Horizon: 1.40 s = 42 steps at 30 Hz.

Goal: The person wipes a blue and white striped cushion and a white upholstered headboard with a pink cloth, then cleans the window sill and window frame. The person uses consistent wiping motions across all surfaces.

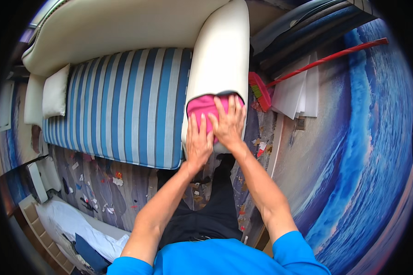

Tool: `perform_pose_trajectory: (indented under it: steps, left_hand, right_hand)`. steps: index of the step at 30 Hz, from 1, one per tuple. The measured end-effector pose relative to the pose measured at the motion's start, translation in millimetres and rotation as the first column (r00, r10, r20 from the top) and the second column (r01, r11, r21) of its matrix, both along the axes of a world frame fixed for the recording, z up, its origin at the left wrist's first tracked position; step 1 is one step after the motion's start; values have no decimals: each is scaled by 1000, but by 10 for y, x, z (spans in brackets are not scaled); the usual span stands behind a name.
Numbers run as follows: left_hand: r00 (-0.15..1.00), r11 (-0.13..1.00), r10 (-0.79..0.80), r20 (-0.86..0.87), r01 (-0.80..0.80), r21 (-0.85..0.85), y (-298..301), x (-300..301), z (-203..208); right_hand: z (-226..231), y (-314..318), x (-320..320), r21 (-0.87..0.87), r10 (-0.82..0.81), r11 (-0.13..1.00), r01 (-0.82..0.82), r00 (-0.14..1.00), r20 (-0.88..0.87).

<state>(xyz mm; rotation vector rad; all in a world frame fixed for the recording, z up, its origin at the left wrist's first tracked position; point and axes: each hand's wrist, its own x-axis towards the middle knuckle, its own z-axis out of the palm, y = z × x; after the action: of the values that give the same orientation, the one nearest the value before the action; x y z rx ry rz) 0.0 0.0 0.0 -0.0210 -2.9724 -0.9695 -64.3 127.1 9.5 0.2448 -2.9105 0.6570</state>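
A bright pink cloth item (pixel 203 106) with dark edging lies bunched or folded on the front end of the cream sofa armrest (pixel 220 55). I cannot make out exactly what kind of article it is. My left hand (pixel 200 144) rests on its near left part, fingers stretched forward. Across its right side lies my right hand (pixel 229 123), a little farther forward, with the fingers spread. Both palms press down on the pink cloth and cover much of its near half. Neither hand is closed around anything.
Left of the armrest is the sofa's blue-striped seat (pixel 128 105), with a white cushion (pixel 56 94) at its far end. A red-handled broom (pixel 326 62) and white panels (pixel 298 89) stand to the right. Paper scraps (pixel 118 181) litter the floor; a bed (pixel 85 224) is lower left.
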Motion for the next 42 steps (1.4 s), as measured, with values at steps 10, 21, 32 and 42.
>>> perform_pose_trajectory:
  steps: [10, 21, 32, 42]
  left_hand:
    - [996, 996, 85, -25, -85, 24, 395, 362, 240]
    - [974, 928, 227, -15, -212, 306, 152, 166, -16]
    - [807, 615, 474, 353, -590, 522, -70, -34, -640]
    - [683, 519, 682, 260, -703, 486, -3, 199, -919]
  right_hand:
    - [159, 378, 380, -29, 140, 990, -139, 990, 37]
    - [324, -43, -210, 245, 498, 829, -503, 863, 85]
    - [-413, -1056, -741, 413, 504, 198, -889, 454, 735]
    - [-855, -1305, -681, 160, 478, 107, -981, 192, 857]
